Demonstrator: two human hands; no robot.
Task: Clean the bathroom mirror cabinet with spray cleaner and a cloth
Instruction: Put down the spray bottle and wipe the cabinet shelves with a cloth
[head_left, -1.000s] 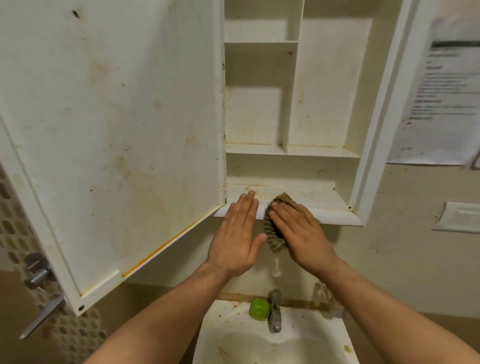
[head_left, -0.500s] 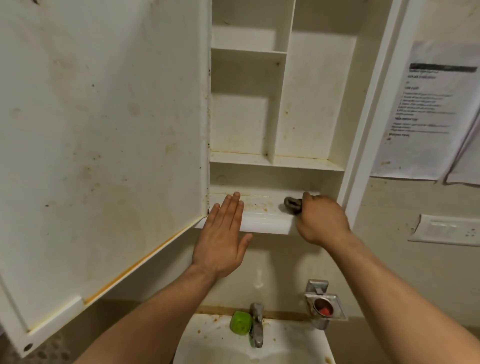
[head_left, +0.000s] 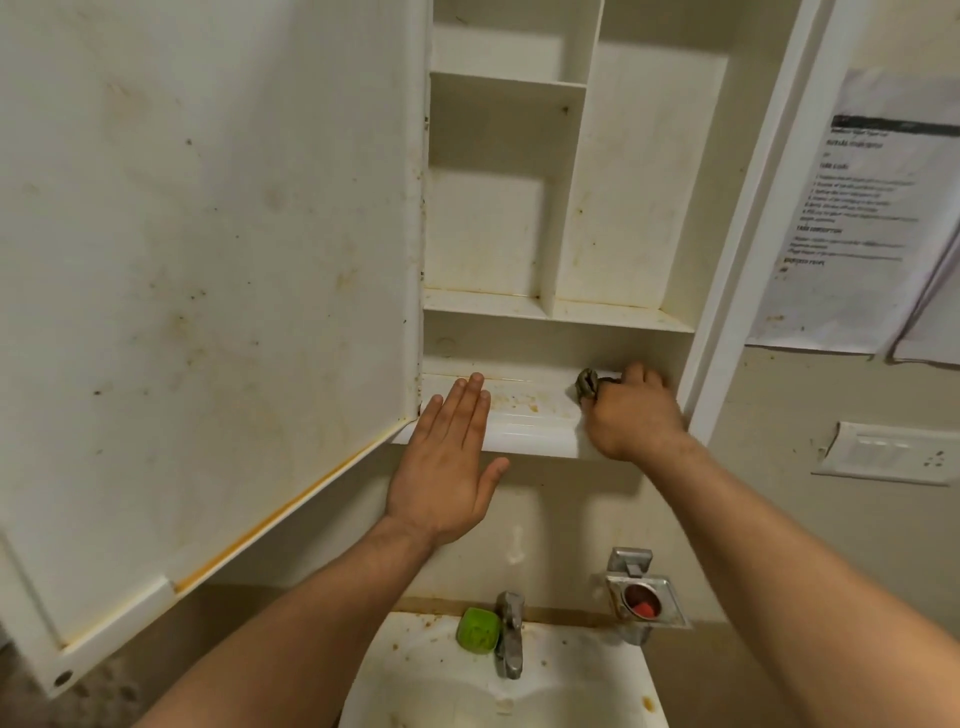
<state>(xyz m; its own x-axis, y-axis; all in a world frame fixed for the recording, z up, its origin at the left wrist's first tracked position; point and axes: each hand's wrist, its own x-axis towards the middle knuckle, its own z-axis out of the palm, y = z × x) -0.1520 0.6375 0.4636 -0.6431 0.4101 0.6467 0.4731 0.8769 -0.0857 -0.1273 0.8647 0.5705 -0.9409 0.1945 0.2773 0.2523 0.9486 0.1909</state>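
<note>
Reaching up from the bottom of the frame, two bare arms meet the lower ledge of an open white cabinet (head_left: 524, 431) at centre. The left hand (head_left: 447, 457) lies flat, fingers straight and together, its fingertips resting on the ledge's left end, just beside the lower corner of the door (head_left: 208, 260). The right hand (head_left: 631, 415), at the ledge's right end, curls its fingers round a bunched dark cloth (head_left: 588, 387). The cloth pokes out on the hand's left side and touches the bottom shelf; most of it is hidden by the hand. Brown specks dot the ledge between the hands.

The door fills the upper left of the frame, swung open, its inner face spotted brown, with an orange streak along the lower edge. Inside the cabinet, shelves and an upright divider show yellowish grime.

At bottom centre sits a white sink (head_left: 597, 686) with a metal tap (head_left: 509, 639); a green object (head_left: 477, 630) sits just left of the tap. To the tap's right, a metal holder (head_left: 644, 597) contains something red. At far right, printed paper (head_left: 857, 218) hangs above a white switch plate (head_left: 893, 452).
</note>
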